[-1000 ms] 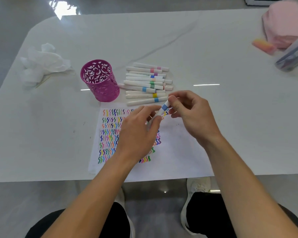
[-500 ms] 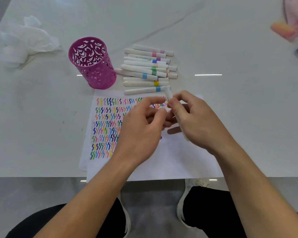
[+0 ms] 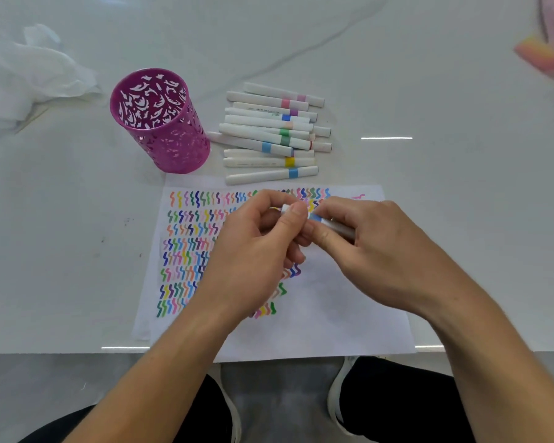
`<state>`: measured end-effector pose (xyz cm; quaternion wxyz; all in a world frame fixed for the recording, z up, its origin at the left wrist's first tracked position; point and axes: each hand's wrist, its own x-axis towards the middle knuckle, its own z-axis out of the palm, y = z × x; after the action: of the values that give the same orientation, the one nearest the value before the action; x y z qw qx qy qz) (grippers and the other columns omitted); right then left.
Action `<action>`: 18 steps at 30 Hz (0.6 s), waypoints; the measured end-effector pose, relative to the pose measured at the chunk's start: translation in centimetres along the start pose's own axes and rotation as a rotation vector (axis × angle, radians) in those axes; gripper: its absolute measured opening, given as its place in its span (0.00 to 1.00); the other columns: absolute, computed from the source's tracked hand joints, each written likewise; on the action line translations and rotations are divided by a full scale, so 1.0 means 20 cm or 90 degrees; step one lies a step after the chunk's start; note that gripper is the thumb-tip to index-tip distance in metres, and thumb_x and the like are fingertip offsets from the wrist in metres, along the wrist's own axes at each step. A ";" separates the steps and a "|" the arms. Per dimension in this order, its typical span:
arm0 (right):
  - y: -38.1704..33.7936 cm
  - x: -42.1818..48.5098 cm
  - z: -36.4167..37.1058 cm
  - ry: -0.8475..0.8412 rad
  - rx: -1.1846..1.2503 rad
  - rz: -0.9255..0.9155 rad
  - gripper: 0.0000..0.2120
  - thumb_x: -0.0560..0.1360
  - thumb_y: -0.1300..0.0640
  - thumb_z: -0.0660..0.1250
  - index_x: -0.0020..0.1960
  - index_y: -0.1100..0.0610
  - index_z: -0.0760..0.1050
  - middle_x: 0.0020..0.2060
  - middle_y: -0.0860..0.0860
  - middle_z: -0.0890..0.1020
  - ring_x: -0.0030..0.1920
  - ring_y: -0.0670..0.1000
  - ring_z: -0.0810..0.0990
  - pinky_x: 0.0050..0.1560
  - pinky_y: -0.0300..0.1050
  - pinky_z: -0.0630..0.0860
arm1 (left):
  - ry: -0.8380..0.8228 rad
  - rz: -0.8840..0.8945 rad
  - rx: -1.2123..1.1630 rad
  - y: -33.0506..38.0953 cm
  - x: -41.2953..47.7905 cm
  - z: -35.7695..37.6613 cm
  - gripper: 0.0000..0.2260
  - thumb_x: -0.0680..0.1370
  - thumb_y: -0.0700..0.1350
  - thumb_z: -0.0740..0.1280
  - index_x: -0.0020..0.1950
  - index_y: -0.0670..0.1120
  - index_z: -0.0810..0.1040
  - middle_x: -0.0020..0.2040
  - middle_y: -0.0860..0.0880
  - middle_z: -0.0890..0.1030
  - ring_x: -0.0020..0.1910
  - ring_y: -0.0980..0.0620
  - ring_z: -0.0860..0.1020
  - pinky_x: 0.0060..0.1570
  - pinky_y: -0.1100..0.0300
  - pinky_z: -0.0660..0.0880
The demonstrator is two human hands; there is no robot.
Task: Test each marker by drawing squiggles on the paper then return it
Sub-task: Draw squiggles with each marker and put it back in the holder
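Note:
Both hands meet over the white paper (image 3: 333,318), which carries rows of coloured squiggles on its left half. My right hand (image 3: 375,251) grips the white barrel of a marker with a blue band (image 3: 317,218). My left hand (image 3: 256,251) pinches the marker's cap end between thumb and forefinger. The marker lies roughly level, tilted down to the right, with its tip hidden by the fingers. Beyond the paper lies a pile of several white markers (image 3: 269,132) with coloured bands. A magenta cut-out pen cup (image 3: 160,123) stands left of the pile.
Crumpled white tissue (image 3: 29,75) lies at the far left of the white table (image 3: 429,91). A pink-orange block (image 3: 541,55) sits at the far right edge. The table's near edge runs just under the paper, with my knees and shoes below.
The marker has turned from pointing away to lying across between both hands. My left fingers have closed on its cap end. The camera has tilted down and closer.

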<state>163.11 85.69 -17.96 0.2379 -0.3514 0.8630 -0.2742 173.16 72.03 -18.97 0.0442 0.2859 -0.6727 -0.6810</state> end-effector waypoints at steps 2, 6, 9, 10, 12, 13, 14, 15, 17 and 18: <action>0.00 0.00 0.01 -0.001 -0.015 -0.001 0.16 0.82 0.40 0.60 0.47 0.51 0.78 0.34 0.47 0.80 0.37 0.49 0.77 0.37 0.52 0.74 | -0.003 0.016 0.015 -0.01 0.01 -0.01 0.07 0.83 0.44 0.64 0.52 0.45 0.82 0.39 0.44 0.84 0.33 0.51 0.80 0.36 0.57 0.79; -0.04 -0.01 0.03 -0.003 -0.036 0.009 0.16 0.82 0.39 0.58 0.52 0.47 0.79 0.37 0.45 0.83 0.38 0.49 0.78 0.37 0.46 0.74 | 0.014 0.031 0.024 -0.04 0.02 -0.02 0.07 0.83 0.42 0.65 0.50 0.44 0.83 0.38 0.45 0.84 0.35 0.50 0.82 0.36 0.63 0.78; -0.05 -0.01 0.05 0.002 -0.055 0.018 0.15 0.83 0.39 0.58 0.48 0.46 0.78 0.32 0.44 0.79 0.37 0.49 0.77 0.33 0.41 0.68 | 0.021 0.025 0.017 -0.07 0.03 -0.03 0.07 0.83 0.42 0.66 0.50 0.44 0.83 0.38 0.44 0.84 0.36 0.50 0.83 0.39 0.61 0.79; -0.05 -0.01 0.05 0.004 -0.058 0.022 0.15 0.83 0.39 0.58 0.46 0.46 0.77 0.30 0.44 0.77 0.36 0.49 0.76 0.32 0.41 0.66 | 0.023 0.020 0.014 -0.07 0.03 -0.03 0.07 0.83 0.42 0.66 0.50 0.44 0.83 0.37 0.44 0.84 0.36 0.50 0.83 0.40 0.60 0.80; -0.05 -0.01 0.06 0.001 -0.058 0.031 0.15 0.82 0.40 0.59 0.44 0.47 0.76 0.29 0.45 0.76 0.35 0.49 0.76 0.32 0.43 0.67 | 0.024 0.000 -0.001 -0.09 0.02 -0.02 0.07 0.82 0.42 0.66 0.49 0.44 0.84 0.37 0.44 0.84 0.36 0.49 0.83 0.40 0.58 0.80; -0.05 -0.01 0.06 -0.003 -0.056 0.034 0.16 0.82 0.40 0.59 0.44 0.48 0.77 0.30 0.46 0.77 0.35 0.49 0.76 0.33 0.44 0.69 | 0.025 -0.010 -0.008 -0.09 0.02 -0.02 0.07 0.82 0.42 0.66 0.49 0.44 0.84 0.37 0.44 0.84 0.35 0.49 0.83 0.39 0.58 0.80; -0.04 -0.01 0.07 -0.007 -0.053 0.037 0.16 0.82 0.40 0.59 0.45 0.48 0.77 0.30 0.46 0.77 0.35 0.49 0.76 0.34 0.45 0.70 | 0.025 -0.017 -0.010 -0.09 0.02 -0.02 0.07 0.82 0.42 0.66 0.49 0.44 0.84 0.37 0.43 0.84 0.35 0.49 0.83 0.39 0.58 0.79; -0.04 -0.01 0.07 -0.007 -0.050 0.039 0.17 0.82 0.40 0.59 0.45 0.49 0.77 0.30 0.47 0.78 0.35 0.49 0.76 0.35 0.46 0.71 | 0.025 -0.022 -0.011 -0.09 0.02 -0.02 0.07 0.82 0.42 0.66 0.50 0.43 0.84 0.37 0.43 0.84 0.35 0.49 0.82 0.38 0.58 0.79; -0.04 -0.01 0.08 -0.003 -0.049 0.045 0.17 0.82 0.40 0.59 0.44 0.50 0.78 0.31 0.47 0.78 0.35 0.49 0.76 0.34 0.46 0.70 | 0.027 -0.027 -0.011 -0.10 0.02 -0.02 0.07 0.83 0.42 0.66 0.49 0.43 0.84 0.36 0.44 0.84 0.34 0.49 0.82 0.38 0.58 0.79; -0.04 -0.01 0.09 0.000 -0.045 0.049 0.18 0.82 0.39 0.59 0.44 0.49 0.78 0.31 0.47 0.78 0.35 0.49 0.76 0.34 0.45 0.70 | 0.031 -0.026 -0.010 -0.10 0.03 -0.02 0.07 0.82 0.42 0.66 0.49 0.43 0.83 0.36 0.44 0.84 0.34 0.50 0.82 0.39 0.57 0.80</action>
<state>164.67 84.77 -18.67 0.2360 -0.3263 0.8849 -0.2341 173.60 71.60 -21.00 0.0490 0.3154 -0.6600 -0.6801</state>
